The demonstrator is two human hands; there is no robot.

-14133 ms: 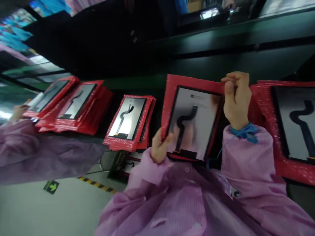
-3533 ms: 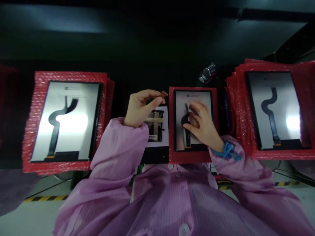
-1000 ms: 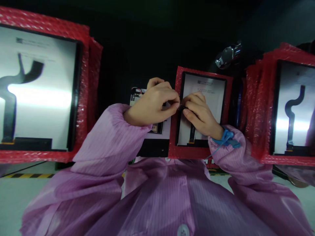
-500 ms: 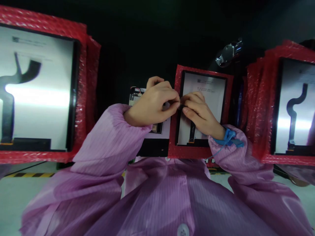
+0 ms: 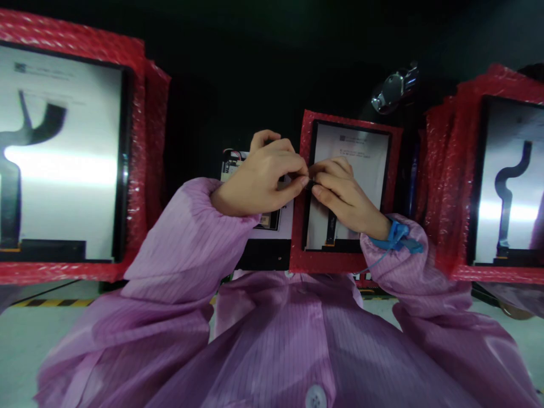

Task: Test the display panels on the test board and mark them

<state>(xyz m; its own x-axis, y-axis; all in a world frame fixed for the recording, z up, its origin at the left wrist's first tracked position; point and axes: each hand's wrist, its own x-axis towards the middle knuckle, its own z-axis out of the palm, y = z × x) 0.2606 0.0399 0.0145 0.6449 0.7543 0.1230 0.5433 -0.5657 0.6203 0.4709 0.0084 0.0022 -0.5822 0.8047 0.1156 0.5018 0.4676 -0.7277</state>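
A display panel (image 5: pixel 369 170) with a pale back and black frame lies on red bubble wrap (image 5: pixel 300 249) in front of me. Its black ribbon cable (image 5: pixel 330 229) rises from the lower edge and passes under my right hand (image 5: pixel 342 195). That hand is closed, thumb and fingers pinching the cable's dark end. My left hand (image 5: pixel 266 175) meets it fingertip to fingertip, thumb and forefinger pinched together at the same spot. What the left fingers hold is too small to make out. Partly covered by my left hand and sleeve is a device with circuitry and wires (image 5: pixel 229 167).
A larger-looking panel (image 5: pixel 72 209) with a forked ribbon cable rests on stacked red bubble wrap at left. Another panel (image 5: pixel 527 215) tops a red stack at right. A shiny metal object (image 5: pixel 393 90) stands behind the middle panel. A blue band (image 5: pixel 395 235) circles my right wrist.
Both hands stay pinched together over the middle panel, with only a very slight shift to the left. The whole view has also shifted a little. Nothing has been let go.
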